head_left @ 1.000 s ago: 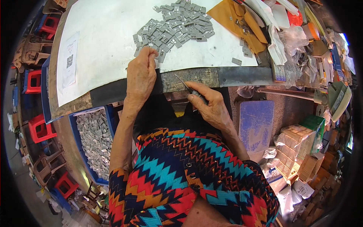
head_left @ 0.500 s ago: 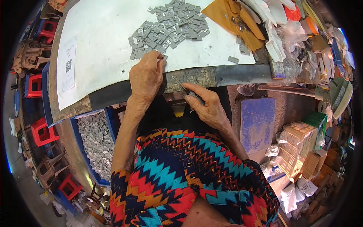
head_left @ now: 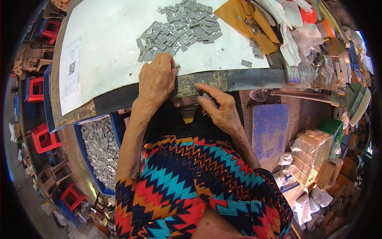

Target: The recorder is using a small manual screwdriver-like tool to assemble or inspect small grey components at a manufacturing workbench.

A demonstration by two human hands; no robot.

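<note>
My left hand (head_left: 157,77) is at the near edge of the white-covered table, closed in a pinch. A small grey rectangular piece (head_left: 178,67) pokes out from between its thumb and fingertips. My right hand (head_left: 221,109) is just right of it and lower, in front of the table edge. Its fingers are wrapped round a slim pointed metal tool (head_left: 192,82) with a dark handle; the tip points up and left toward the held piece, apart from it. Beyond my left hand lies a heap of similar grey pieces (head_left: 181,26).
A blue bin (head_left: 85,149) full of grey pieces stands below the table at left. Brown paper (head_left: 260,34) and plastic bags (head_left: 308,38) crowd the table's right. A blue-topped stool (head_left: 270,129) stands at right, red stools (head_left: 43,138) at far left.
My left hand has drawn slightly right and back from the heap with the grey piece. My right hand and the pointed tool have shifted slightly right.
</note>
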